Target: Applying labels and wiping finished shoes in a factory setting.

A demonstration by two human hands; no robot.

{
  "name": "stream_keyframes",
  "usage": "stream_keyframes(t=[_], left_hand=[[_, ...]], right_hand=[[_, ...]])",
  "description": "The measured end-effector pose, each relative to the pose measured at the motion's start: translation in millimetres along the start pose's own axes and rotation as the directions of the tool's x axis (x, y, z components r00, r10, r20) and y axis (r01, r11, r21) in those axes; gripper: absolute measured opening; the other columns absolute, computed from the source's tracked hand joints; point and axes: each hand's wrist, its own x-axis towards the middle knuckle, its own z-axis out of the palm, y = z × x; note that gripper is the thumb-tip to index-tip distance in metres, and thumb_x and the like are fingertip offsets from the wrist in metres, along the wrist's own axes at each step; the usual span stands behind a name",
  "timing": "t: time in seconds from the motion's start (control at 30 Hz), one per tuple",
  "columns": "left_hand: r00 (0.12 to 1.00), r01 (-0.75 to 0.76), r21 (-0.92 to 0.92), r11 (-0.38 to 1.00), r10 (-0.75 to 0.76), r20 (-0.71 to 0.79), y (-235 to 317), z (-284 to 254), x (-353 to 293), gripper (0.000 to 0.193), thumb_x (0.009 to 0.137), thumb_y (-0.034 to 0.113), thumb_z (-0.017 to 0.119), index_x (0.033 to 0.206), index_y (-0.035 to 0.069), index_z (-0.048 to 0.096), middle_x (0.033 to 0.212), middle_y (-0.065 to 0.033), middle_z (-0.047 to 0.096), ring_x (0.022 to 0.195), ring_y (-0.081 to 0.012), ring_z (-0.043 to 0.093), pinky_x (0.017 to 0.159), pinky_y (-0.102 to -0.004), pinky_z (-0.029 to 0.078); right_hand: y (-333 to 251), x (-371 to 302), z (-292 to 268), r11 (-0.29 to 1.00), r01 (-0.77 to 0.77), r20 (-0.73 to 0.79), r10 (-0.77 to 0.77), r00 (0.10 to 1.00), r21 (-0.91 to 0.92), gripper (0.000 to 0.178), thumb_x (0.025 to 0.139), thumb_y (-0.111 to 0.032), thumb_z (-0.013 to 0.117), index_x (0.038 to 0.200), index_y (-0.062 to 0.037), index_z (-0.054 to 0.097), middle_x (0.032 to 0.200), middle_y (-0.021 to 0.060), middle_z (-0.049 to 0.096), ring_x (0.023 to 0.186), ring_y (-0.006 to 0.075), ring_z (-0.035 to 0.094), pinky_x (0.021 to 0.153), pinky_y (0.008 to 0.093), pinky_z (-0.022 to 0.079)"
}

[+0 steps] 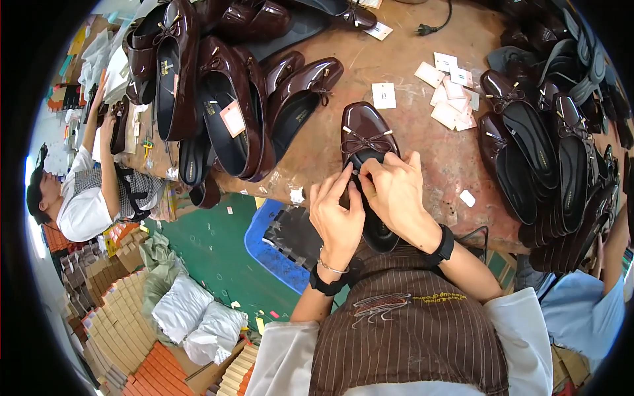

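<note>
A glossy dark-brown flat shoe [365,121] with a bow on its toe lies at the table's front edge, toe pointing away from me and heel toward my apron. My left hand [335,216] is closed, thumb and forefinger pinching at the left rim of the shoe's opening. Over that opening my right hand [398,198] is closed too, its bent fingers meeting close to the left fingertips. A tiny pale bit shows between the two hands; its kind is too small to make out. Part of the dark insole [379,232] shows below the hands.
White paper tags [453,96] lie in a loose pile beyond the shoe, with a single tag [384,96] nearer. More brown shoes are heaped left [228,99] and right [522,132]. A blue bin [259,239] stands below the table. Co-workers are at left [86,204] and right [581,303].
</note>
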Motion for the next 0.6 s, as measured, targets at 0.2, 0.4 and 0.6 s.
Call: stream_keyframes(t=[0.2,0.4,0.6], left_hand=[[0.994,-0.052,0.201,0.978,0.071,-0.089,3,-3,5,0.023,0.084,0.006,0.076,0.107,0.01,0.08,0.104,-0.0105,0.065,0.093,-0.0276,0.063,0.084,-0.0381,0.05],[0.991,-0.105,-0.132,0.986,0.093,-0.091,-3,-4,11,0.011,0.082,0.002,0.078,0.091,0.002,0.071,0.099,-0.0124,0.06,0.09,-0.0263,0.062,0.082,-0.0377,0.049],[0.998,-0.055,-0.529,0.847,0.042,-0.035,-4,-3,12,0.011,0.097,0.003,0.067,0.096,0.0,0.056,0.102,-0.0128,0.069,0.075,-0.0146,0.065,0.062,-0.027,0.052]], right_hand=[[6,-7,4,0.999,0.018,-0.044,-0.017,0.999,0.029,0.005,0.084,-0.012,0.071,0.083,-0.0087,0.067,0.07,0.0078,0.068,0.08,0.0236,0.063,0.094,0.0456,0.039],[-1,-7,-11,1.0,0.017,-0.018,-0.016,1.0,0.015,0.008,0.085,-0.013,0.074,0.087,-0.0075,0.068,0.071,0.0086,0.068,0.082,0.0257,0.063,0.099,0.0476,0.039],[6,-5,-62,0.938,-0.153,0.23,0.082,0.97,0.312,0.012,0.084,-0.017,0.079,0.086,-0.0075,0.072,0.071,0.0082,0.068,0.078,0.0261,0.063,0.099,0.0432,0.041]])
